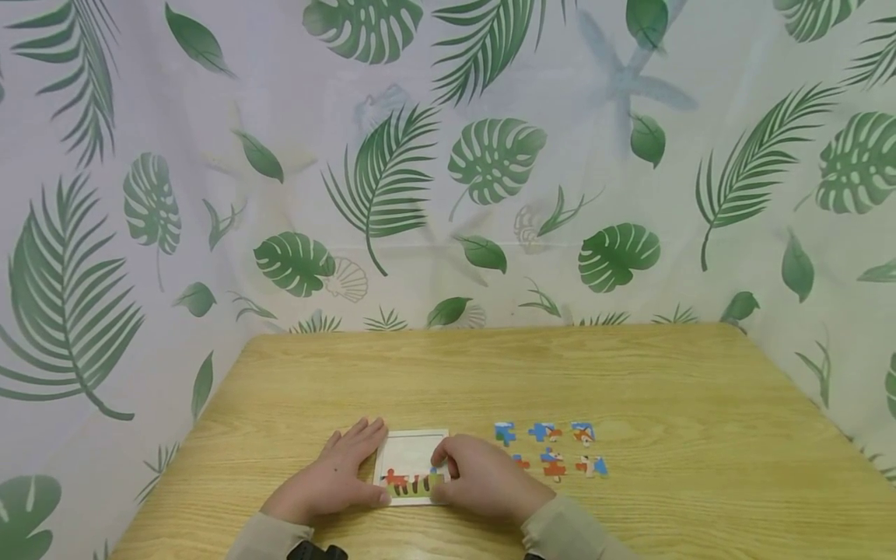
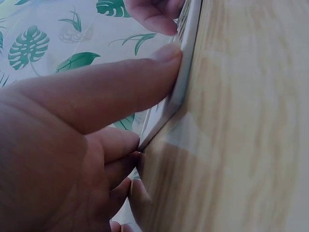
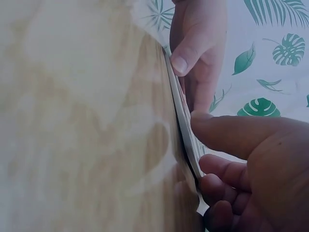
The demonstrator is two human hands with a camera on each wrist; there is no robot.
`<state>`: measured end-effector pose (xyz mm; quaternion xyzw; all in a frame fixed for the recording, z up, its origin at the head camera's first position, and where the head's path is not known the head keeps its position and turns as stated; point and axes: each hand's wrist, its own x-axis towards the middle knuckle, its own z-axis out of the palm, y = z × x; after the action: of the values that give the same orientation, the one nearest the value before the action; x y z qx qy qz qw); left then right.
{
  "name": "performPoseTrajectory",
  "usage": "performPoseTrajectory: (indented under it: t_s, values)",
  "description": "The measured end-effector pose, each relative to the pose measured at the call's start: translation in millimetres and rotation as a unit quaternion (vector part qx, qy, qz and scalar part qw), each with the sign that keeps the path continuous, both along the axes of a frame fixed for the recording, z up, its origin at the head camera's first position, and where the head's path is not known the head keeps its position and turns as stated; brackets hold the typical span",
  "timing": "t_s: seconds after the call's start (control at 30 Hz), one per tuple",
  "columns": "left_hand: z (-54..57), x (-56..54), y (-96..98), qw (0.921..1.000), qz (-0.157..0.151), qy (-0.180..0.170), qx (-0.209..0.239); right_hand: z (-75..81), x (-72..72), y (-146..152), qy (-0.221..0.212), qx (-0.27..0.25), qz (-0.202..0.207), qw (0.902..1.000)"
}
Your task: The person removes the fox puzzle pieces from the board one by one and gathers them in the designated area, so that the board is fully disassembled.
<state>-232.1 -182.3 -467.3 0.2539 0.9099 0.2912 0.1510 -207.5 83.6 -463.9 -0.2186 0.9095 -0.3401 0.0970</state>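
Note:
A small white puzzle tray (image 1: 413, 445) lies on the table between both hands. Joined jigsaw pieces (image 1: 409, 485), green and red with dark stripes, fill its near strip; the far part shows bare white. My left hand (image 1: 346, 470) rests along the tray's left side with fingers extended, the thumb on the near left corner. At the near right corner, the curled right hand (image 1: 483, 476) holds a puzzle piece (image 1: 435, 480) between thumb and index finger, partly hidden by them. In the right wrist view, the right thumb (image 3: 227, 133) touches the tray's top side.
Several loose jigsaw pieces (image 1: 553, 464) lie in two rows to the right of the tray, one partly behind the right hand. The wooden table (image 1: 700, 435) meets a leaf-patterned cloth (image 1: 490, 272) at its back and sides.

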Motion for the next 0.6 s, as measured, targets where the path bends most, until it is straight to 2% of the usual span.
performPoseTrajectory:
  t_s: [0.6]
  values:
    - [2.5,2.3,1.0,0.9999,-0.005,0.002,0.010,-3.3,4.3,-3.0,0.022,0.015,-0.018,0.9995]
